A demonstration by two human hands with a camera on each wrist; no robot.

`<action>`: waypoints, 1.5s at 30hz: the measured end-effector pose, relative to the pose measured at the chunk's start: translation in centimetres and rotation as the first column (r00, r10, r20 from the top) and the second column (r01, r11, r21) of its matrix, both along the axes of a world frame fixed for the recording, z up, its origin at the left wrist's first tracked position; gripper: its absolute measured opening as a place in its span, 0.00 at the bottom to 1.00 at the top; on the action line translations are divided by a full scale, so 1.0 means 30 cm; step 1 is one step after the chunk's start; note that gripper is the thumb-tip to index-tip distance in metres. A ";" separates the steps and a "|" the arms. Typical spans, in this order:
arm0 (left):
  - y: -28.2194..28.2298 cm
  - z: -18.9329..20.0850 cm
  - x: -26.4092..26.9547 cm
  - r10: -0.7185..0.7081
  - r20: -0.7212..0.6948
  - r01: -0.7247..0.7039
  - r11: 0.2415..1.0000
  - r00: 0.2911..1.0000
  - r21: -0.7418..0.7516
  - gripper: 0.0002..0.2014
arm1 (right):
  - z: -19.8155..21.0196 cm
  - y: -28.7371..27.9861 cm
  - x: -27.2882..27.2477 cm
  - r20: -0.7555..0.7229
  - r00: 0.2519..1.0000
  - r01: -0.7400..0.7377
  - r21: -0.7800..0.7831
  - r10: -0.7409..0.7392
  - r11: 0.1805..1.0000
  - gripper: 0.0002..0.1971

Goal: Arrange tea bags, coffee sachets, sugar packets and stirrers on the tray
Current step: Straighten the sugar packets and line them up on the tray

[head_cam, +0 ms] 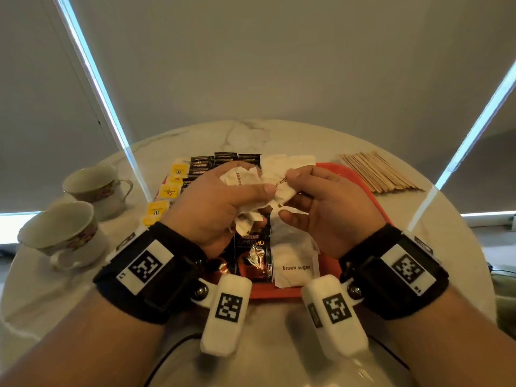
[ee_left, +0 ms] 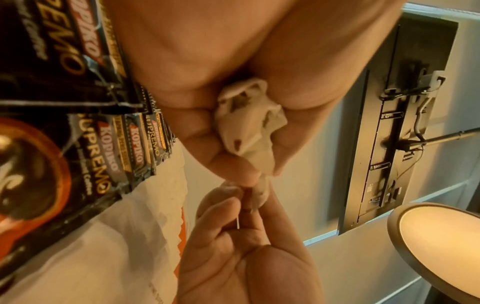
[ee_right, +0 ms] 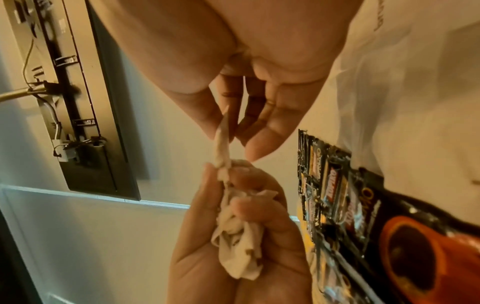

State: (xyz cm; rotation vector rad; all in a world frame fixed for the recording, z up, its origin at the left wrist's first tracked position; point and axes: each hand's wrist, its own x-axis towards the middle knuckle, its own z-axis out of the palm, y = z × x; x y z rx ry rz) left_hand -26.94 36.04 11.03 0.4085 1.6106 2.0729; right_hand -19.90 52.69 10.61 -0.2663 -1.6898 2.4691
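Note:
Both hands hover over the red tray (head_cam: 360,191). My left hand (head_cam: 248,180) grips a crumpled bunch of white brown sugar packets (ee_left: 249,123) in its palm. My right hand (head_cam: 290,192) pinches the end of one sugar packet (ee_right: 222,142) that sticks out of that bunch, between thumb and fingertips. Another brown sugar packet (head_cam: 296,263) lies flat on the tray near me, beside a large black coffee sachet (head_cam: 252,255). Smaller black coffee sachets (head_cam: 223,160) lie at the tray's far side. Yellow tea bags (head_cam: 167,191) line its left edge.
A pile of wooden stirrers (head_cam: 377,171) lies on the round marble table (head_cam: 55,303), right of the tray. Two flowered teacups (head_cam: 95,185) (head_cam: 61,233) stand at the left. More white packets (head_cam: 290,160) lie beyond the hands.

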 end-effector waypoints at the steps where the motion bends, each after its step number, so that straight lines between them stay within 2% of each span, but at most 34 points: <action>1: -0.001 -0.003 -0.002 -0.003 -0.016 0.003 1.000 1.000 -0.007 0.17 | -0.002 -0.002 -0.001 -0.003 1.000 -0.002 -0.015 0.002 1.000 0.03; 5: 0.001 -0.009 -0.009 0.067 -0.075 -0.065 0.998 0.995 0.020 0.13 | -0.013 -0.016 -0.002 -0.034 0.999 -0.024 -0.006 0.024 1.000 0.06; 8: 0.000 -0.007 -0.012 0.115 -0.096 -0.111 0.993 0.989 0.048 0.12 | -0.018 -0.012 0.005 -0.063 0.996 -0.061 0.090 0.067 0.994 0.16; 11: -0.007 -0.002 -0.005 0.057 -0.106 -0.057 0.998 0.993 0.005 0.18 | -0.016 -0.009 0.011 -0.109 0.992 -0.058 0.083 0.067 0.995 0.20; 13: -0.009 0.002 0.003 -0.024 -0.086 0.022 1.000 0.996 -0.015 0.25 | -0.012 -0.010 0.011 -0.106 0.994 -0.029 0.052 0.035 0.998 0.14; 15: -0.010 0.003 0.004 -0.007 -0.089 0.004 0.999 0.996 -0.033 0.27 | -0.011 -0.012 0.009 -0.075 0.997 0.013 0.046 -0.010 0.999 0.06; 17: -0.008 0.002 0.002 0.035 -0.118 -0.041 0.998 0.992 -0.056 0.26 | -0.010 -0.014 0.007 -0.036 0.997 0.063 0.066 -0.061 0.996 0.03; 20: -0.005 0.001 0.000 0.074 -0.108 -0.081 0.994 0.991 -0.068 0.19 | -0.008 -0.009 0.007 -0.036 0.991 0.132 0.150 -0.128 0.980 0.08; 25: 0.008 0.011 0.020 0.094 -0.100 -0.103 0.991 0.990 -0.084 0.03 | 0.018 0.012 0.023 -0.083 0.989 0.147 0.401 -0.124 0.904 0.02; 26: 0.011 0.017 0.024 0.099 -0.071 -0.104 0.992 0.993 -0.067 0.01 | 0.018 0.019 0.028 -0.073 0.990 0.143 0.421 -0.124 0.896 0.02; 28: 0.013 0.022 0.024 0.115 -0.035 -0.117 0.992 0.993 -0.055 0.03 | 0.011 0.034 0.040 -0.035 0.988 0.150 0.433 -0.149 0.889 0.02; 30: 0.012 0.018 0.016 0.117 -0.053 -0.122 0.989 0.992 -0.080 0.04 | -0.006 0.063 0.058 0.026 0.979 0.169 0.438 -0.200 0.883 0.03; 36: 0.006 0.014 -0.005 0.130 -0.030 -0.133 0.987 0.991 -0.091 0.06 | -0.028 0.146 0.144 0.274 0.911 0.161 0.451 -0.308 0.878 0.05; 41: 0.009 0.010 0.002 0.120 -0.031 -0.122 0.986 0.992 -0.109 0.05 | -0.054 0.175 0.172 0.357 0.850 0.108 0.602 -0.387 0.791 0.05; 45: 0.008 0.010 -0.001 0.109 -0.043 -0.113 0.988 0.993 -0.103 0.05 | -0.058 0.177 0.174 0.393 0.839 0.053 0.630 -0.377 0.774 0.04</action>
